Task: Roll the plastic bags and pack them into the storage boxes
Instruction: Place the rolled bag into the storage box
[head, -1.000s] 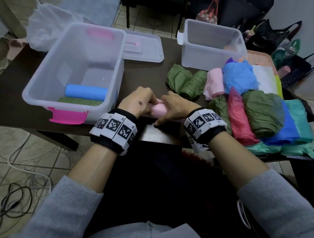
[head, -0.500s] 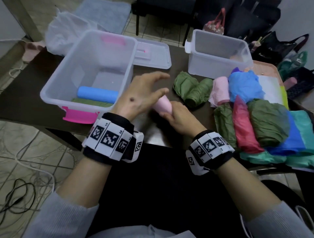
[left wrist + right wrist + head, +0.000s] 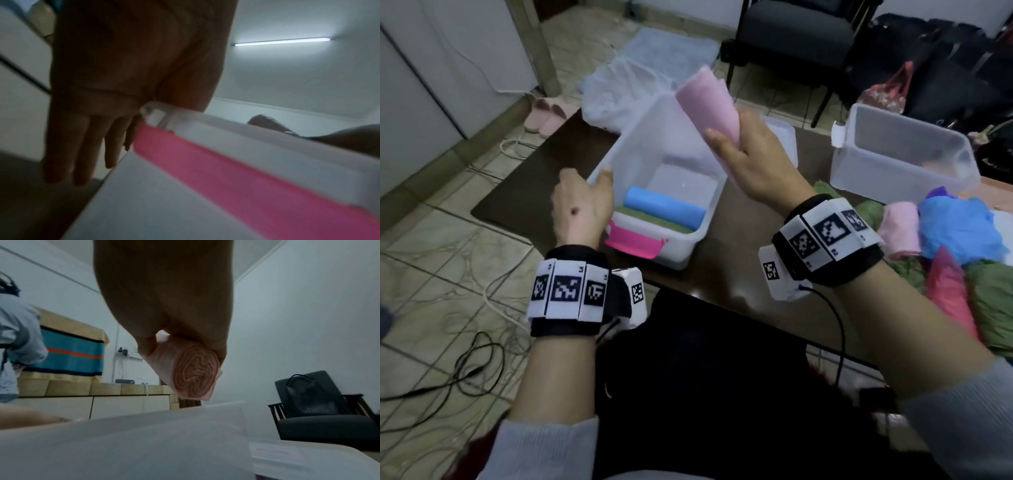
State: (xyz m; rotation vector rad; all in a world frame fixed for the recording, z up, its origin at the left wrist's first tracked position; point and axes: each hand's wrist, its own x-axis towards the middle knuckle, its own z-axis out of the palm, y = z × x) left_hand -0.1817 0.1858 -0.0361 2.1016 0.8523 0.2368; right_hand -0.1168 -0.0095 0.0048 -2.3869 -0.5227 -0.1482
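My right hand grips a pink rolled bag by its lower end and holds it tilted in the air above the clear storage box. The right wrist view shows the pink rolled bag's spiral end sticking out of my right hand. My left hand holds the box's near-left corner beside the pink latch, thumb over the rim. In the left wrist view its fingers lie straight down the outer wall. A blue roll and a green roll lie inside.
A second clear box stands at the back right, with a lid behind my right hand. Loose pink, blue, red and green bags pile up on the right. Cables cross the floor at the left.
Both hands were rolling the pink bag on the table. My right hand has lifted the roll up over the box, and my left hand has let go and moved to the box's corner.
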